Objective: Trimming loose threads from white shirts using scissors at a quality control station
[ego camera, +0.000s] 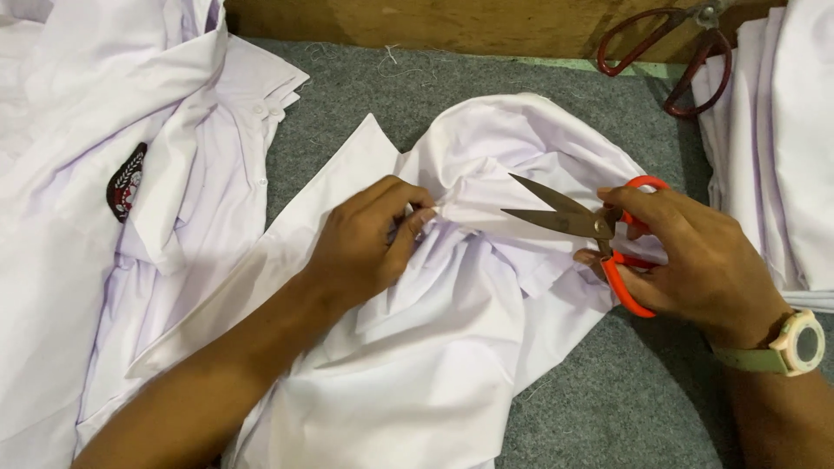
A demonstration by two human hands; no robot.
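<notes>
A white shirt (452, 347) lies bunched on a grey felt surface in the middle of the view. My left hand (369, 243) pinches a fold of its cloth between thumb and fingers. My right hand (695, 256), with a green-strapped watch on the wrist, grips orange-handled scissors (599, 230). Their blades are open and point left toward the pinched fold, a short gap away from my left fingers.
More white shirts are heaped at the left, one with a dark badge (126, 182). A folded white stack (782, 148) sits at the right. Large red-handled scissors (669, 52) lie at the back right, by a wooden edge (434, 22). The grey felt (625, 391) shows between them.
</notes>
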